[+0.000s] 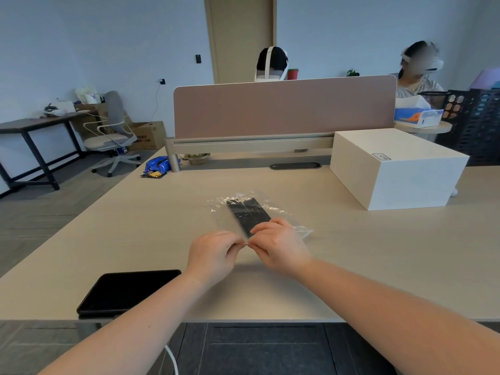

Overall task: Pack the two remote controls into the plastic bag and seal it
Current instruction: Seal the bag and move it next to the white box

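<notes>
1. Both forearms reach in from the near edge of the bench [351, 266].
2. Fingers [238, 240] of the left hand [213, 255] and the right hand [281, 246] pinch the near edge of the plastic bag [224, 212], fingertips almost touching.
3. Two black remote controls [249, 215] lie side by side inside the bag, which rests on the bench.
4. Near the left forearm lies a black tablet [124, 292]; a white box [395, 169] stands far right.
</notes>
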Tool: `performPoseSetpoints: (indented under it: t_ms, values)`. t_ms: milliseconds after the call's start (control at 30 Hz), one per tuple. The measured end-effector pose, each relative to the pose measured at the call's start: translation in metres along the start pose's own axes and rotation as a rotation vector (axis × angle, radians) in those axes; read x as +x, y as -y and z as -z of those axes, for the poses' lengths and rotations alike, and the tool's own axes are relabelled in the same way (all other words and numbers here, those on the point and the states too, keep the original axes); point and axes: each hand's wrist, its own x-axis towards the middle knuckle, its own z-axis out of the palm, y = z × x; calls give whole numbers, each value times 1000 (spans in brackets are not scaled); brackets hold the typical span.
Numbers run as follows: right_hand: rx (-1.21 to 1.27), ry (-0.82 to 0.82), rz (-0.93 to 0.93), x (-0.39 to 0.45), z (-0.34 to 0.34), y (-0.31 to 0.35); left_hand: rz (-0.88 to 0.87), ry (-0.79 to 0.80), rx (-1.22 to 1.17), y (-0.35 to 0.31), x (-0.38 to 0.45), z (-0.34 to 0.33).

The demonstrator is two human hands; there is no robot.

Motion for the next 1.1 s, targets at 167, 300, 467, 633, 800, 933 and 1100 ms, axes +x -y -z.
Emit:
performPoseSetpoints:
  t_ms: [167, 300, 467, 633, 800, 933, 1100]
  values:
    - [-98, 17, 123, -3, -1, -5, -9, 70, 19, 1, -1, 0]
    - [-165, 61, 147, -6, 3, -13, -25, 89, 28, -2, 3, 1]
    - [-265, 167, 98, -13, 14, -30, -56, 54, 43, -5, 6, 4]
    - [-334, 300, 1, -28, 32, -55, -46, 64, 56, -3, 6, 10]
    - [-419, 372, -60, -40, 34, -67, -59, 66, 62, -3, 4, 12]
    - [-483, 373, -82, -46, 35, -76, -62, 70, 75, -3, 4, 14]
    - [-484, 490, -194, -54, 41, -83, -50, 120, 47, 1, 2, 14]
